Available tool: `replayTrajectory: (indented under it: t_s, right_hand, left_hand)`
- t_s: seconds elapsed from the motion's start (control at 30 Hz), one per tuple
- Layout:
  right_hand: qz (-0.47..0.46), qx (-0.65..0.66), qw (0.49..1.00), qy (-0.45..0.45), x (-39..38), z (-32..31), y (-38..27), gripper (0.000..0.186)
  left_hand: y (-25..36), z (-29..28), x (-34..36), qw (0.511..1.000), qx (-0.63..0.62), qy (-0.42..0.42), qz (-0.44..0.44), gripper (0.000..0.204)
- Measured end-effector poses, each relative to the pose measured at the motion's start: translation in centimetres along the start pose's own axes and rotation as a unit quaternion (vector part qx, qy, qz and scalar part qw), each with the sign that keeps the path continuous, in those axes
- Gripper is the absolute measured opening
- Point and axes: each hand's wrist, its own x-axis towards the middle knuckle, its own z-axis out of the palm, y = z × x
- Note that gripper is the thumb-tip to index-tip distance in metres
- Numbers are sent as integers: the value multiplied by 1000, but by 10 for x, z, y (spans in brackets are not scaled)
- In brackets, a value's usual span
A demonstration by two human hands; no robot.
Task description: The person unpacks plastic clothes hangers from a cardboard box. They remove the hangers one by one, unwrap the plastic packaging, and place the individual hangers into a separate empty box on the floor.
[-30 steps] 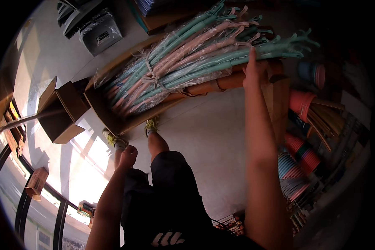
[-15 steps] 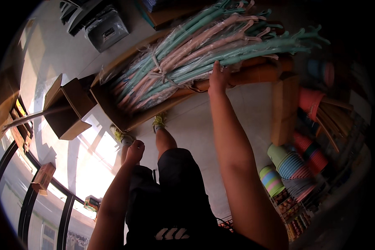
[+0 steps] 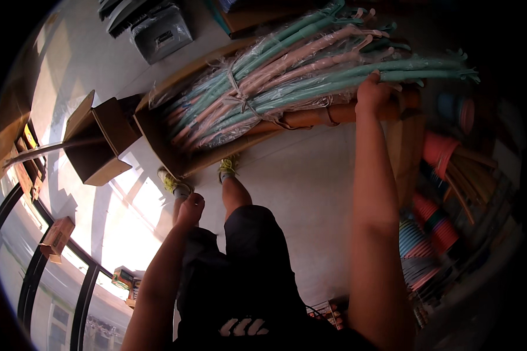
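Note:
A long open carton (image 3: pixel 170 158) holds pink and mint-green poles (image 3: pixel 298 58) with hooked ends, wrapped in clear plastic and tied in the middle. An orange-brown roll (image 3: pixel 310 118) lies along their near side. My right hand (image 3: pixel 372 93) is raised at the right part of the bundle, fingers closed at the lower green poles; exactly which it grips is partly hidden. My left hand (image 3: pixel 191 207) hangs low beside my leg, below the carton, fingers curled, with nothing visible in it.
An upright open box (image 3: pixel 102 134) with a thin pole across it stands left. Grey dustpans (image 3: pixel 161 35) lie beyond. A small carton (image 3: pixel 55 240) sits by glazed frames (image 3: pixel 88 281). Stacked buckets (image 3: pixel 418 257), a pink bin (image 3: pixel 436 146) and a tall cardboard piece (image 3: pixel 407 164) stand at right.
My right hand moved leftward along the bundle, then back to the right at the green poles, whose ends now sit lower. The view has shifted slightly; my left hand stays low.

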Motion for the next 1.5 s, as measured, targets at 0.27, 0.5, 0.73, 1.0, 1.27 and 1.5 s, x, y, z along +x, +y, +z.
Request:
replayTrajectory:
  t_s: [0.27,0.5,0.73,1.0,1.27,1.5]
  right_hand:
    - [88,212,973,2,47,-48,-7,49]
    - [150,295,942,47,30,-53,-78,58]
    - [187,298,936,23,71,-48,-45,67]
    - [136,450,883,14,157,-107,-23,43]
    - [-18,405,914,-21,205,-269,-115,29]
    - [-128,425,895,34,125,-408,-233,37]
  left_hand:
    - [-4,4,6,999,20,-17,-26,19]
    - [-2,10,11,999,-12,-22,-39,19]
    - [19,6,13,999,-22,-23,-25,19]
    - [19,0,13,1000,6,3,-12,20]
    - [21,-9,1,999,0,-11,-39,26]
    - [61,-29,-22,1000,-5,-8,9,29]
